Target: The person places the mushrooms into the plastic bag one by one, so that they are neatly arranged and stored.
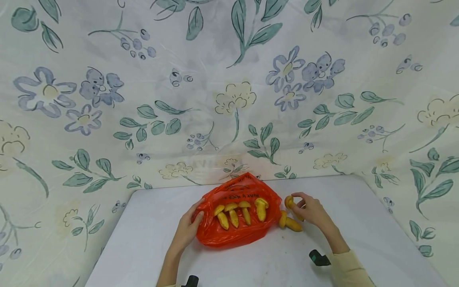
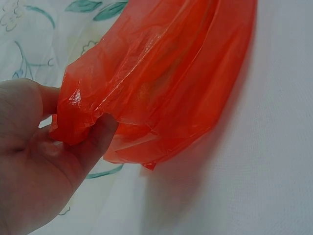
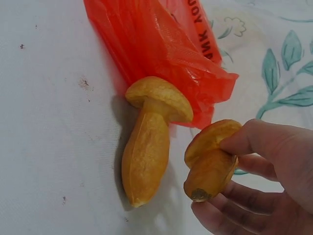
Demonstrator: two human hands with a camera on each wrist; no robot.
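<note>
A red plastic bag (image 1: 229, 235) with dark printing lies on the white table, and several yellow-brown mushrooms (image 1: 234, 218) rest on it in a row. My left hand (image 1: 188, 227) pinches the bag's left edge between thumb and fingers; the left wrist view shows the crumpled film (image 2: 146, 88) in that grip. To the right of the bag, my right hand (image 1: 312, 209) holds a mushroom (image 3: 211, 161) by thumb and fingers, its stem end towards the camera. Another mushroom (image 3: 146, 152) lies on the table beside the bag's right edge, cap against the red film.
The white table (image 1: 143, 239) has a few small dark specks near the bag. Behind and beside it hangs a cloth (image 1: 201, 99) printed with flowers and leaves. Black wrist devices (image 1: 319, 258) sit at both forearms.
</note>
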